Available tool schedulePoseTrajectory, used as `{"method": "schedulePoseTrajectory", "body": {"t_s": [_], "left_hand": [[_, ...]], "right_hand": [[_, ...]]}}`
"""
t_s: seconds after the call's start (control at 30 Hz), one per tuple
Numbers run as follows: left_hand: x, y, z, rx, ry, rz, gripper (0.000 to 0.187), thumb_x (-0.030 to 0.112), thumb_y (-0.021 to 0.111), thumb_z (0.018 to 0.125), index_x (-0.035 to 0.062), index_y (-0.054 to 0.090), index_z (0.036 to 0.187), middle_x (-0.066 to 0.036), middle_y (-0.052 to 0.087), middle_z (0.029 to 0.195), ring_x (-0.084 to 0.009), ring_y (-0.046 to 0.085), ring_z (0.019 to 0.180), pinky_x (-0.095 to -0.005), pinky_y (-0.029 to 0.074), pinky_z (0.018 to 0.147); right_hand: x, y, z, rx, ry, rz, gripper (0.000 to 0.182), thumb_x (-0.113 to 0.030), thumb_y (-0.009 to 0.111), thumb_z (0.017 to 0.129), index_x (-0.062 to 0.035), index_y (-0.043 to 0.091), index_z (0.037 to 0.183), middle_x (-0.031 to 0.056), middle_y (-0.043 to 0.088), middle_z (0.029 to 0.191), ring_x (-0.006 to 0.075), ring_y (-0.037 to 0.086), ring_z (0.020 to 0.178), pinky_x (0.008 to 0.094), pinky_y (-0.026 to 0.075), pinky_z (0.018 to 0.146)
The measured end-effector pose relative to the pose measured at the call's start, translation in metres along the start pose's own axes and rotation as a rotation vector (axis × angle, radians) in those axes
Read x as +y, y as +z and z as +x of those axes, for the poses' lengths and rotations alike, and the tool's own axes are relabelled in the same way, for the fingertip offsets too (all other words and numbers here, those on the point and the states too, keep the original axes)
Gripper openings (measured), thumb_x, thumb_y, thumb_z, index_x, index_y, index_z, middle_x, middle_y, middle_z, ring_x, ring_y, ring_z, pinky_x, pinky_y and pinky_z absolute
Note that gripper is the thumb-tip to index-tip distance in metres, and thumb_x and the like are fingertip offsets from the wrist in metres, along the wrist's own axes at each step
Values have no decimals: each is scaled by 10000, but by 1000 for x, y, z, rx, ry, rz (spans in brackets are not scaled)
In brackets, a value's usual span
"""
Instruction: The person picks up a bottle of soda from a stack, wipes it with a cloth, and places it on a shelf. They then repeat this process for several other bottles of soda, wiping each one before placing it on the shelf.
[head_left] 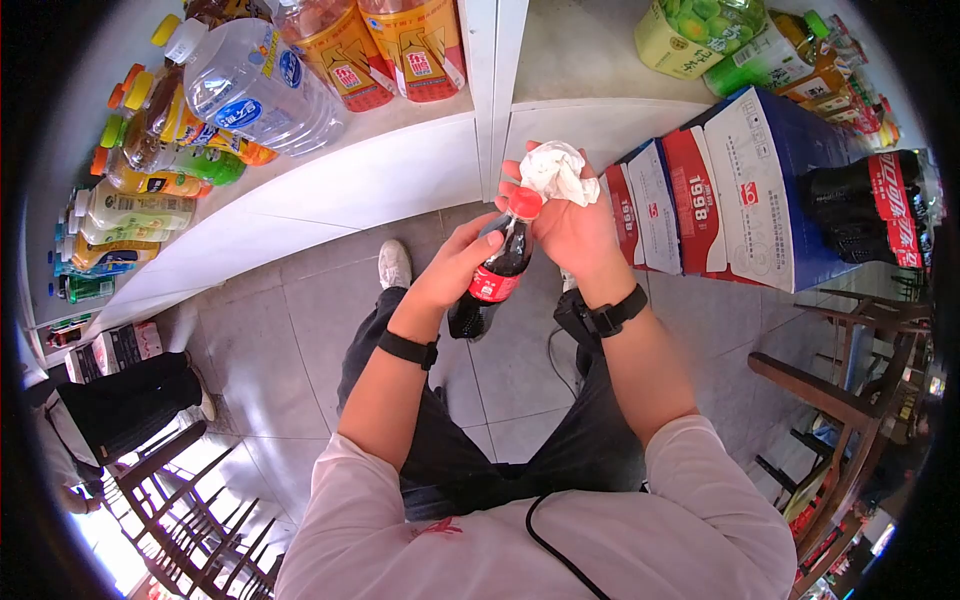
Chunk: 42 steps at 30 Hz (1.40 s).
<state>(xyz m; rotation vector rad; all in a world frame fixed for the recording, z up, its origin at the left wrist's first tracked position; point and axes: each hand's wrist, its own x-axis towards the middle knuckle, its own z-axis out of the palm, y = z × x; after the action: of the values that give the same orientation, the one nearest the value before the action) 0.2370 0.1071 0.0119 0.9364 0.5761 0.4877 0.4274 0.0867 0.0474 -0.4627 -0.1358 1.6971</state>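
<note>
A cola bottle (492, 286) with a red cap and red label is in my left hand (462, 258), whose fingers wrap round its upper part. The bottle leans, cap pointing away from me and slightly right. My right hand (578, 232) is turned palm up beside the cap and holds a crumpled white tissue (558, 174) against its fingers. The tissue overlaps the cap's edge in this view. Part of the right hand's fingers is hidden behind the tissue.
White shelves ahead carry a large clear water bottle (262, 85), orange-labelled bottles (415, 45) and several drinks. Stacked cartons (745, 190) stand at right, beside a pack of cola bottles (868, 208). Wooden chairs (830, 390) are behind them. Another person's dark-clothed leg (140, 405) shows at left.
</note>
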Motion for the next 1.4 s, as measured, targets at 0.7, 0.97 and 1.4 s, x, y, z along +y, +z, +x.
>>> {"method": "schedulePoseTrajectory", "body": {"t_s": [0.7,0.97,1.4], "left_hand": [[4,0,-4,21,-46,-56,555,389,583,980,-36,510,1329,-61,646,1086,-117,613,941,-266,501,816],[5,4,-2,28,-74,-85,513,376,555,1001,-31,524,1313,-50,645,1075,-99,608,916,-263,501,777],[6,2,-4,-10,-36,-96,526,334,563,1001,-22,478,1379,-45,629,1135,-101,588,996,-262,477,858]], "right_hand": [[15,8,-6,-167,-338,-860,233,-108,600,972,-22,513,1170,198,670,1138,273,687,1018,379,550,888],[19,13,-7,-30,-389,-847,226,-131,588,983,2,516,1150,181,686,1057,262,706,942,353,561,826],[18,14,-6,-76,-363,-899,269,-222,595,987,2,559,1131,143,707,1019,185,698,857,305,550,766]]}}
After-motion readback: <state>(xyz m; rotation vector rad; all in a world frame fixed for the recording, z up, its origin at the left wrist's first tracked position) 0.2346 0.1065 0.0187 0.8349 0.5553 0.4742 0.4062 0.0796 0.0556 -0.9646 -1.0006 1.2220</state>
